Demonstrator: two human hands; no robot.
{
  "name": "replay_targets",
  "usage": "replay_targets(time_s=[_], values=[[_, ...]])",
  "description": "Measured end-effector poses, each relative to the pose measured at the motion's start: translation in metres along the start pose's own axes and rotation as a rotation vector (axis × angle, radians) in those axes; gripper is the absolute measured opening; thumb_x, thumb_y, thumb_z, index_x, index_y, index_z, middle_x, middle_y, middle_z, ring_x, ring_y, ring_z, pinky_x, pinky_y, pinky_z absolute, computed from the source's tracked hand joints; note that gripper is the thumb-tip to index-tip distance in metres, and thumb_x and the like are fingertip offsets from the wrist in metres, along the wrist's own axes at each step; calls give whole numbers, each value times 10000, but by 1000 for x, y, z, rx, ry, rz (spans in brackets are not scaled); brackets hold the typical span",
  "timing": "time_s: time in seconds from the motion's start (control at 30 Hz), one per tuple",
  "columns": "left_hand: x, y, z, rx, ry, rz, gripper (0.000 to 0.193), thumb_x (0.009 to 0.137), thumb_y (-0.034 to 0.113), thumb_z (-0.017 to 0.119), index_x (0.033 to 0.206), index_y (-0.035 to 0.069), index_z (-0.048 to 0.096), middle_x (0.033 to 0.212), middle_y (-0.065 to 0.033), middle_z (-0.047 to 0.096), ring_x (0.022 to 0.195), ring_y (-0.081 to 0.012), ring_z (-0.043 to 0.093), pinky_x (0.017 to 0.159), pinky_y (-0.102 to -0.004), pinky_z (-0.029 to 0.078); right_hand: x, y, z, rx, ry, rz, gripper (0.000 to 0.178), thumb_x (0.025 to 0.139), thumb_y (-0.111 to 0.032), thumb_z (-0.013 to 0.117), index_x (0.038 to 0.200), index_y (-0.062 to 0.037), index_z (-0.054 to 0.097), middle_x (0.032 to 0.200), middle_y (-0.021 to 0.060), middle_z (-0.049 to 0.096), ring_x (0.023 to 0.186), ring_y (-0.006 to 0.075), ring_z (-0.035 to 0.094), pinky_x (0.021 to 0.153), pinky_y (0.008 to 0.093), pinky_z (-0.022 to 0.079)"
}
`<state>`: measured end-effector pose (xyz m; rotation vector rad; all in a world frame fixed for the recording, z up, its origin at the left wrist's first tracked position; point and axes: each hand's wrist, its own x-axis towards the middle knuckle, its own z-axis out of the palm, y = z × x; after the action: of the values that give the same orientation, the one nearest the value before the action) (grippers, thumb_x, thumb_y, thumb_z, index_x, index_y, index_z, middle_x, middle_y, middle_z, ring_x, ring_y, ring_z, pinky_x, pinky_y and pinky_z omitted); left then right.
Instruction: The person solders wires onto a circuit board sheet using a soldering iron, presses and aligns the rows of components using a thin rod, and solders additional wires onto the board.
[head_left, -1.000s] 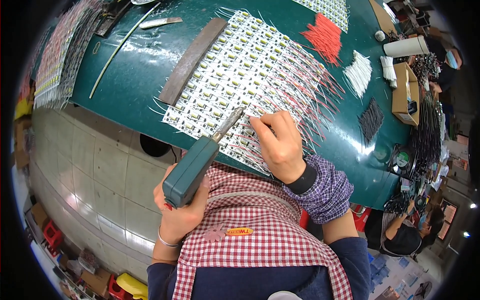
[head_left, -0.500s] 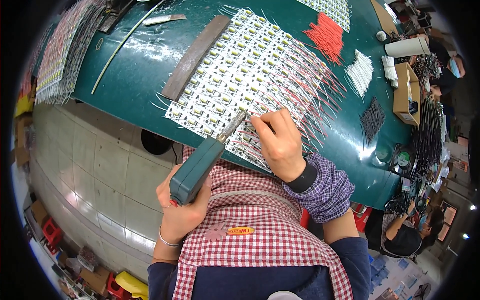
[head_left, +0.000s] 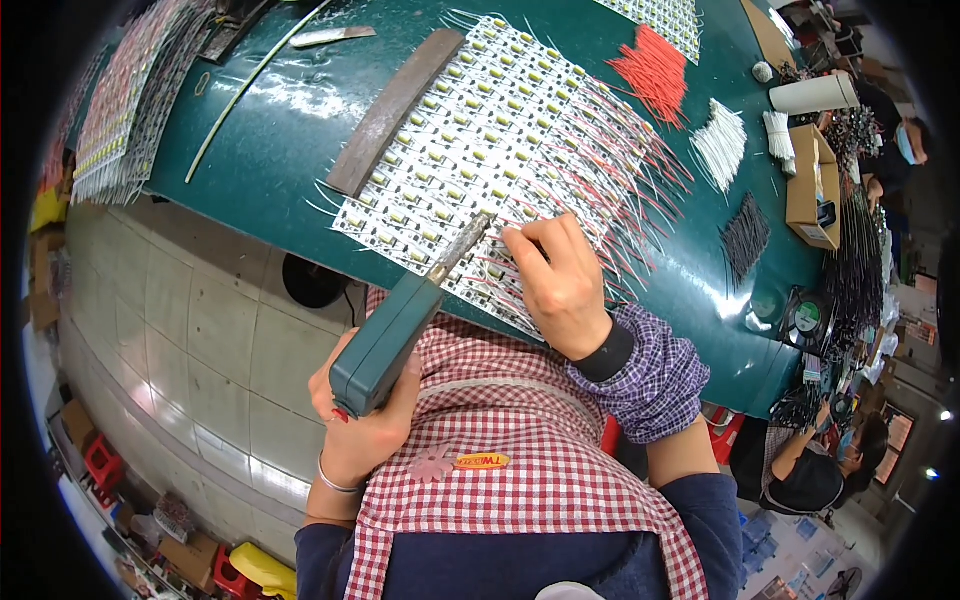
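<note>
My left hand is wrapped round the dark green handle of a soldering gun. Its metal tip reaches up onto a white panel of small circuit boards, touching or almost touching it just left of my right fingertips. Rows of yellow and black components cover the panel, and red and white wires trail off its right side. My right hand rests over the panel's lower part, thumb and forefinger pinched on a thin wire whose end is hard to see beside the tip.
A dark flat bar lies along the panel's left edge. Bundles of red wires, white wires and black wires lie to the right, near a cardboard box. Wired panels hang at the table's left end. Other people sit at right.
The soldering gun's handle has shifted slightly left and down in my left hand, its tip staying near the same spot. My right hand has barely moved.
</note>
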<state>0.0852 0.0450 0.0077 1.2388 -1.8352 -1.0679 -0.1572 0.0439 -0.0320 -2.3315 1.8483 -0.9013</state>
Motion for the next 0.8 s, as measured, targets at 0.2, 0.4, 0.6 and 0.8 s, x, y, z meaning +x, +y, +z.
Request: replay_targets(time_s=[0.2, 0.4, 0.6, 0.8], values=[[-4, 0, 0, -23, 8, -21, 169, 747, -57, 734, 907, -46, 681, 859, -129, 676, 683, -213, 663, 611, -297, 519, 0, -3, -2, -7, 14, -7, 371, 654, 106, 668, 1016, 27, 685, 887, 102, 593, 789, 263, 565, 649, 352, 485], [-11, -3, -4, -76, 29, -51, 173, 749, -65, 730, 915, -51, 681, 857, -128, 676, 671, -190, 658, 599, -286, 509, -6, -12, -2, 31, 12, -31, 385, 649, 110, 672, 1024, 24, 689, 893, 99, 597, 798, 271, 572, 657, 361, 488], [-14, -3, -7, -74, 19, -61, 167, 744, -67, 726, 902, -43, 678, 845, -124, 668, 655, -186, 643, 590, -283, 498, -10, -12, 2, 26, -2, -12, 385, 648, 114, 671, 1023, 25, 689, 891, 99, 597, 787, 265, 567, 646, 357, 486], [-17, -5, -6, -72, -2, -104, 146, 744, -65, 719, 875, -25, 669, 804, -103, 636, 635, -184, 623, 572, -285, 477, -9, -13, 3, 16, -13, -11, 379, 649, 107, 677, 1019, 26, 688, 889, 98, 593, 781, 264, 562, 645, 357, 484]])
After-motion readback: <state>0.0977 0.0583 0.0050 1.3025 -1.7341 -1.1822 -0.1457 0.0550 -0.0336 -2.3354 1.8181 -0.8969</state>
